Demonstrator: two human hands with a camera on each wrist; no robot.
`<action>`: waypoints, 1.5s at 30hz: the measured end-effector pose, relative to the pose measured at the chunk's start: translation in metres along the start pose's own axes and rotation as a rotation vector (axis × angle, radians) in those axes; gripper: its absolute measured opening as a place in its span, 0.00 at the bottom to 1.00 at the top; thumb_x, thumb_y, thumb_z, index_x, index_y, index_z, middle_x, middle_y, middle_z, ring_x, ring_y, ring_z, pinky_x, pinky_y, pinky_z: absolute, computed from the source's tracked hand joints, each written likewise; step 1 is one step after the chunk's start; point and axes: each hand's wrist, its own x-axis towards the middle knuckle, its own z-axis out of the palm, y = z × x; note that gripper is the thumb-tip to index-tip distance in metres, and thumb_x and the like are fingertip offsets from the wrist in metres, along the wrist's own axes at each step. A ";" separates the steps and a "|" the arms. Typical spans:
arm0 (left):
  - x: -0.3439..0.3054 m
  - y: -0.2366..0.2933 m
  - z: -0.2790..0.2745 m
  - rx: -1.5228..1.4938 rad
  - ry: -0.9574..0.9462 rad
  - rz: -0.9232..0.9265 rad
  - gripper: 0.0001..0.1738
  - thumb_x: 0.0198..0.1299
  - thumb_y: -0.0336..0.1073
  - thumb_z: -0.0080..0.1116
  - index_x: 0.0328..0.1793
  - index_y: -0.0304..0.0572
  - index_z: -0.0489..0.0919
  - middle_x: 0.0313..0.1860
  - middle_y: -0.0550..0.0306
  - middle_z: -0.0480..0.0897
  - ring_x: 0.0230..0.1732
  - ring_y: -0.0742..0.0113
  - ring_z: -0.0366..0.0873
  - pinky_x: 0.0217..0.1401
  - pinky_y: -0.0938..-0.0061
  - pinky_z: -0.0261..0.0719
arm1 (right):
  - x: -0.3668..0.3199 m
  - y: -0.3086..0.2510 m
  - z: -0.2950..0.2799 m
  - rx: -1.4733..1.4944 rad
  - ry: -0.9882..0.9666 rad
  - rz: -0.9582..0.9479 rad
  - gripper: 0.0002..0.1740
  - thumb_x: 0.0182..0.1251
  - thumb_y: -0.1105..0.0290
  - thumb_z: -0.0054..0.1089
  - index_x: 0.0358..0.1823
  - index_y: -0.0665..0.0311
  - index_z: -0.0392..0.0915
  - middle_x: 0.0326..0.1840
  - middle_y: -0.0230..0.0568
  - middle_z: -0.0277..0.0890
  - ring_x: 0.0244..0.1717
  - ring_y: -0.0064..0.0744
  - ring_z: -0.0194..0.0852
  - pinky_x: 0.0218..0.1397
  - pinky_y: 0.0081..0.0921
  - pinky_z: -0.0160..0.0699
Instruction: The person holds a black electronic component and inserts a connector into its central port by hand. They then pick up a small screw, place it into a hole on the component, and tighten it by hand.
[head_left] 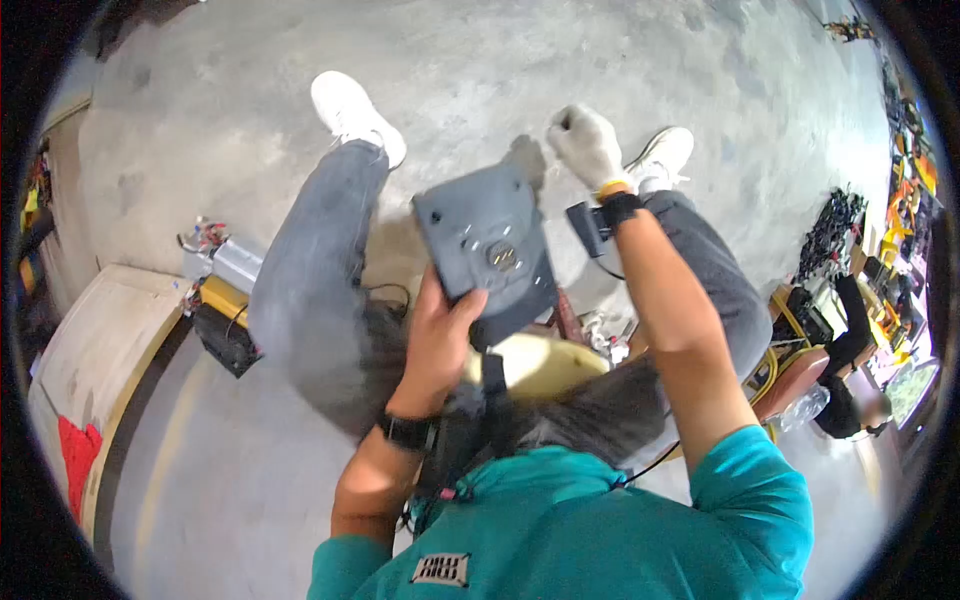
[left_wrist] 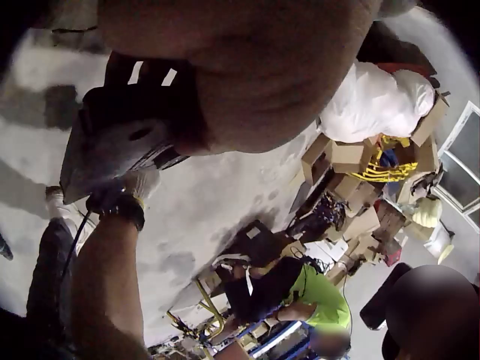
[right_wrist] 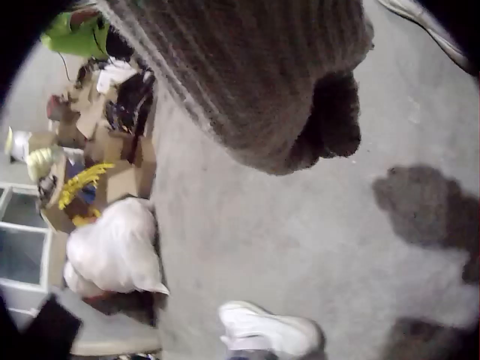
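In the head view, my bare left hand (head_left: 442, 325) grips the lower edge of a dark grey rectangular housing, thumb on its face. The housing (head_left: 475, 220) is tilted above the floor between my legs. It has holes near its corners and a round recess in the middle with shiny metal bits. To its right and apart from it, my right hand (head_left: 588, 145) wears a pale knitted glove. The curled gloved fingers (right_wrist: 337, 112) show in the right wrist view with nothing visible in them. The left wrist view shows the housing (left_wrist: 112, 157) edge-on, in shadow.
A yellowish seat (head_left: 550, 365) is between my thighs. At left lie a silver and yellow machine part (head_left: 235, 265) and a pale board (head_left: 95, 320) with a red cloth (head_left: 78, 460). Piled parts and a person stand right. A white sack (right_wrist: 120, 244) is beside cardboard boxes.
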 end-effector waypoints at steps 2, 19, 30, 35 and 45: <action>0.001 -0.002 -0.003 0.073 -0.053 0.030 0.28 0.64 0.29 0.56 0.71 0.34 0.66 0.63 0.54 0.75 0.63 0.65 0.70 0.70 0.70 0.63 | -0.026 -0.025 -0.031 0.131 0.065 -0.007 0.13 0.59 0.63 0.63 0.36 0.67 0.81 0.31 0.51 0.83 0.35 0.49 0.85 0.43 0.35 0.82; -0.027 -0.035 0.014 0.268 -0.468 0.402 0.48 0.64 0.17 0.49 0.85 0.52 0.39 0.74 0.47 0.65 0.70 0.63 0.67 0.73 0.70 0.63 | -0.286 -0.103 -0.092 0.353 0.156 -0.283 0.09 0.58 0.72 0.66 0.39 0.65 0.79 0.33 0.48 0.82 0.36 0.46 0.84 0.40 0.35 0.79; -0.057 -0.042 0.019 0.612 -0.503 0.510 0.09 0.63 0.26 0.60 0.50 0.40 0.80 0.50 0.56 0.81 0.55 0.70 0.75 0.61 0.73 0.72 | -0.324 -0.074 -0.078 0.528 0.071 -0.176 0.13 0.59 0.68 0.63 0.43 0.67 0.81 0.33 0.47 0.84 0.37 0.37 0.85 0.43 0.32 0.80; -0.055 -0.051 0.017 0.702 -0.501 0.626 0.06 0.62 0.27 0.62 0.45 0.39 0.81 0.45 0.58 0.82 0.47 0.71 0.77 0.54 0.75 0.74 | -0.330 -0.080 -0.085 0.818 -0.064 -0.018 0.14 0.63 0.67 0.64 0.43 0.71 0.81 0.31 0.36 0.81 0.31 0.21 0.78 0.37 0.22 0.78; -0.051 -0.053 0.018 0.736 -0.498 0.649 0.08 0.62 0.29 0.64 0.45 0.37 0.81 0.42 0.60 0.83 0.47 0.72 0.78 0.55 0.74 0.75 | -0.325 -0.076 -0.082 0.861 -0.130 0.027 0.14 0.65 0.65 0.64 0.42 0.72 0.81 0.30 0.33 0.79 0.29 0.18 0.75 0.34 0.19 0.76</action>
